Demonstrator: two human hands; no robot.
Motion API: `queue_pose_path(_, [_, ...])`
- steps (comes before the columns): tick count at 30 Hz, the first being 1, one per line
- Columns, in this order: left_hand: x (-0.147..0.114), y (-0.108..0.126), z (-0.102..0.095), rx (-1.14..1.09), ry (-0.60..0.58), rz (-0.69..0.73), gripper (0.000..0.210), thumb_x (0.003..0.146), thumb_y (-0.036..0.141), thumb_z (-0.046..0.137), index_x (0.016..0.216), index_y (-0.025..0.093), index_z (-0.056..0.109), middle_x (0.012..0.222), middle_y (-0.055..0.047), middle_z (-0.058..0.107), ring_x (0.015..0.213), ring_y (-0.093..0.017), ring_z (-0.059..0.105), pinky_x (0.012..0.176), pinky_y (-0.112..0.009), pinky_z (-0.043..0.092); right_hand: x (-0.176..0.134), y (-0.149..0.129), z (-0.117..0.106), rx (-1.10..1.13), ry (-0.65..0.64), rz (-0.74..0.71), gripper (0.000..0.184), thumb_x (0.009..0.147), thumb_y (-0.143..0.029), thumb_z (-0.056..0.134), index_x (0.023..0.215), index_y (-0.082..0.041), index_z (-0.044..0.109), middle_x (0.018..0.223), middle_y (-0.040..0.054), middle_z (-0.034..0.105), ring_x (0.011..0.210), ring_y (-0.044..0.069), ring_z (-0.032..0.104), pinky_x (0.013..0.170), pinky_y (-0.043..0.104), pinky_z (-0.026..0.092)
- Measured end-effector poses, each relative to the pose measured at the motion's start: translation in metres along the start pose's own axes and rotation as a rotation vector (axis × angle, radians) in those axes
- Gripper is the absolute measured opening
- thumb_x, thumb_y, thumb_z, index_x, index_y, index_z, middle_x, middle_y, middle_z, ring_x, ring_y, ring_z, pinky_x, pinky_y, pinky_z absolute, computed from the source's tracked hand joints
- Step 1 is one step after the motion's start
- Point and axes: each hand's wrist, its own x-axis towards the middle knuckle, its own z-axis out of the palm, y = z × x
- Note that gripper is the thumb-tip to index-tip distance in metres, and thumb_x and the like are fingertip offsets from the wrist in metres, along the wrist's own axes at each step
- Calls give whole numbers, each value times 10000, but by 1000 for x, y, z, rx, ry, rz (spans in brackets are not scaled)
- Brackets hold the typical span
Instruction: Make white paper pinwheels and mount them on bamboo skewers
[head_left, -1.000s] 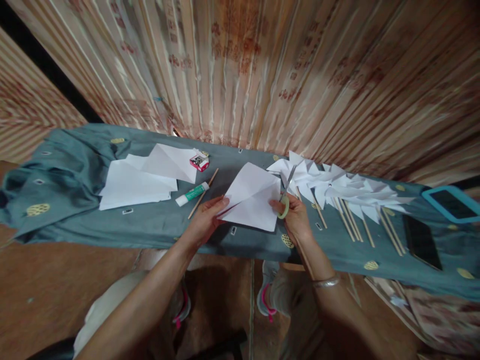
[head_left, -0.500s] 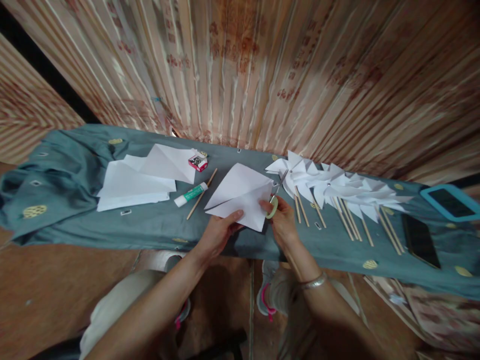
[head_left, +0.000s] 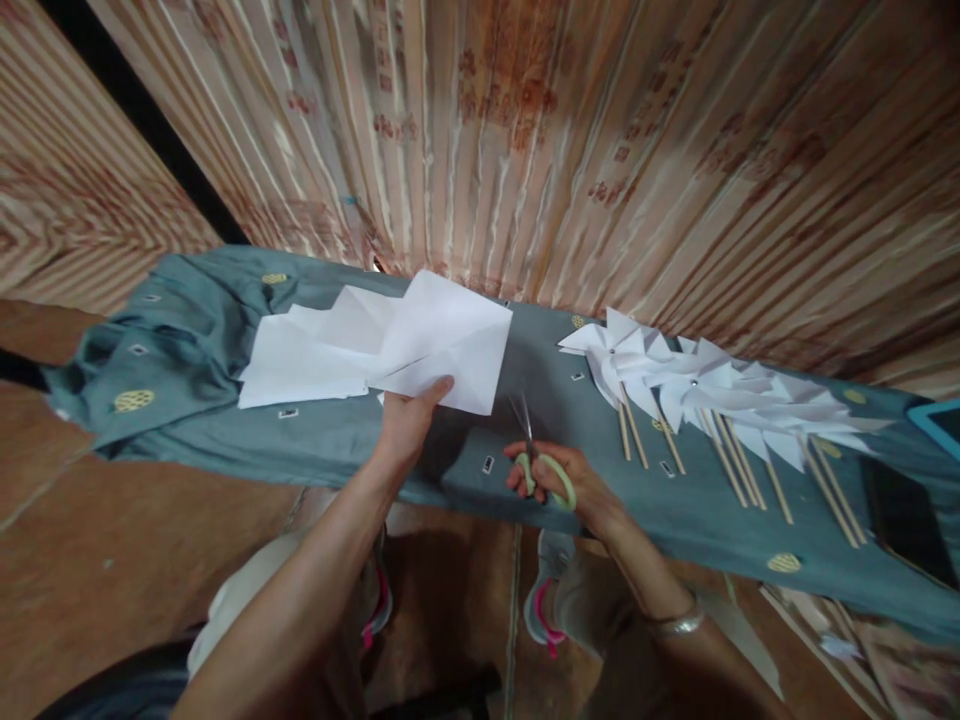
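My left hand pinches the lower edge of a white paper sheet, thumb on top. A slit cut runs in from the sheet's left corner, and a fold crease crosses it. My right hand has its fingers around the handles of green-handled scissors, whose blades point up and away and stand apart from the paper. Behind the held sheet, partly covered by it, lies a pile of white paper. The glue stick, the loose wooden stick and the small red box are hidden from sight.
Several white paper pinwheels on wooden sticks lie overlapping to the right. Beyond them are a dark phone and a blue-framed tablet. A green cloth covers the narrow table; a patterned curtain hangs behind.
The sheet has moved left and up in my left hand, away from the scissors. My right hand has drawn the scissors down toward the table's front edge. The view has shifted slightly.
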Motion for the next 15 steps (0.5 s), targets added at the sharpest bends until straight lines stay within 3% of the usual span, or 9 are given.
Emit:
queue_pose_path(6, [-3, -1, 2, 35, -2, -55, 456, 558, 261, 781, 980, 140, 656, 969, -90, 708, 805, -196, 650, 597, -248, 511, 2, 4, 5, -57, -80, 115, 516, 609, -537, 789, 937, -150, 694, 657, 14, 678, 547, 100, 576, 503, 213, 407])
queue_pose_path(15, [-9, -8, 9, 77, -41, -74, 470, 563, 257, 766, 1013, 164, 665, 862, -51, 708, 687, -181, 628, 539, -255, 496, 5, 1, 8, -89, -87, 98, 505, 622, -534, 778, 928, -144, 685, 647, 8, 656, 548, 98, 556, 511, 221, 408])
